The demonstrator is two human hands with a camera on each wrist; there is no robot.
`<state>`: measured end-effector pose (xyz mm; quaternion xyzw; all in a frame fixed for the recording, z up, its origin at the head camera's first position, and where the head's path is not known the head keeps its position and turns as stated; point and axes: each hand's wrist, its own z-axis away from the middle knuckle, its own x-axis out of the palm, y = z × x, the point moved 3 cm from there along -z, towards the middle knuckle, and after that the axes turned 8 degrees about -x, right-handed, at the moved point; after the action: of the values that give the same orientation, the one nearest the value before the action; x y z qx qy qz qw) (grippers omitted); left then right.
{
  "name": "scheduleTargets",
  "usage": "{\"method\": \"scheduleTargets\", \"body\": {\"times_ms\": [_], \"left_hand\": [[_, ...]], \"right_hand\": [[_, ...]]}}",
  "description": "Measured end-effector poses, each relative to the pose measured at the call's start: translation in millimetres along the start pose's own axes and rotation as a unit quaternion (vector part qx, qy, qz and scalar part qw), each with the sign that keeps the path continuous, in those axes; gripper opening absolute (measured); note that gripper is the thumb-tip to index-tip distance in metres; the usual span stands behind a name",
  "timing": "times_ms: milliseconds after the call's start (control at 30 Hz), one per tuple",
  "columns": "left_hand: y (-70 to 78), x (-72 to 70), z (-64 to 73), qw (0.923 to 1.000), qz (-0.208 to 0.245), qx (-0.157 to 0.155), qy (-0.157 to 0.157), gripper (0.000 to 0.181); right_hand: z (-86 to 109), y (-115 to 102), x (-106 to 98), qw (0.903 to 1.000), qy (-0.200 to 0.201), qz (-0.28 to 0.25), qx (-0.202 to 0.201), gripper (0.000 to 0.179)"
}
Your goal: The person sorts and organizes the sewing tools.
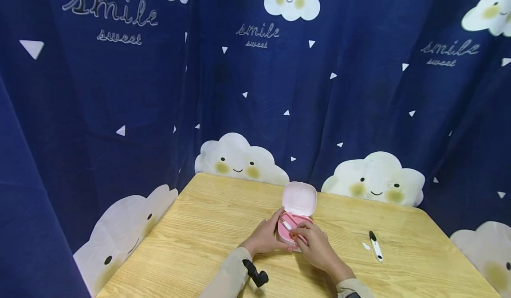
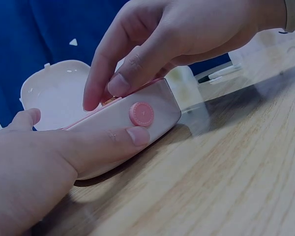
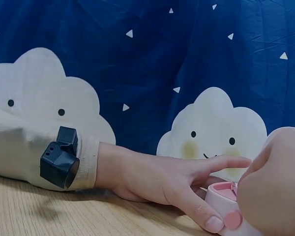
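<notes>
A small pink-and-white box [image 1: 282, 235] stands on the table with its pale lid [image 1: 299, 199] raised at the back. On its front is a round pink button [image 2: 141, 114]. My left hand [image 1: 264, 237] grips the box from the left, its thumb along the front wall just below the button. Over the box's open top, my right hand [image 1: 315, 245] pinches a small slim thing with an orange-gold end [image 2: 109, 101] between thumb and forefinger. A white part [image 1: 286, 224] of it lies along the pink interior; its exact kind I cannot tell.
To the right on the wooden table [image 1: 191, 227] lies a slim white tool with a black tip [image 1: 375, 247], beside a small white piece [image 1: 366, 246]. A dark blue curtain [image 1: 247, 89] with clouds hangs behind the table. A black camera [image 1: 256, 275] sits on the left wrist.
</notes>
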<state>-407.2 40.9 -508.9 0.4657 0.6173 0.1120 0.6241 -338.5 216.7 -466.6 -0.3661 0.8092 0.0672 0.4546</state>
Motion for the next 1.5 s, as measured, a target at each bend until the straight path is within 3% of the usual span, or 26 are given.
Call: {"method": "scheduleTargets", "body": {"times_ms": [167,400,967,1500], "left_hand": [[-1.3,0.3,-0.4,1.0,-0.001,0.006,0.002,0.128],[-2.2,0.1,1.3,0.9999,0.007,-0.01,0.005,0.131],[-2.7,0.0,2.1,0.9998,0.012,-0.013,-0.003,0.13],[1.2,-0.8,0.4,0.9999,0.01,-0.013,0.0,0.131]], "right_hand": [[0.2,-0.6,-1.4,0.9997,0.019,-0.003,-0.017,0.019],[-0.2,1.0,-7.7,0.9981,0.049,-0.014,-0.033,0.021],[2.7,21.1,-30.0,0.9977,0.059,-0.015,0.031,0.024],[21.4,53.1,-66.1,0.9907,0.119,-0.007,0.065,0.023]]}}
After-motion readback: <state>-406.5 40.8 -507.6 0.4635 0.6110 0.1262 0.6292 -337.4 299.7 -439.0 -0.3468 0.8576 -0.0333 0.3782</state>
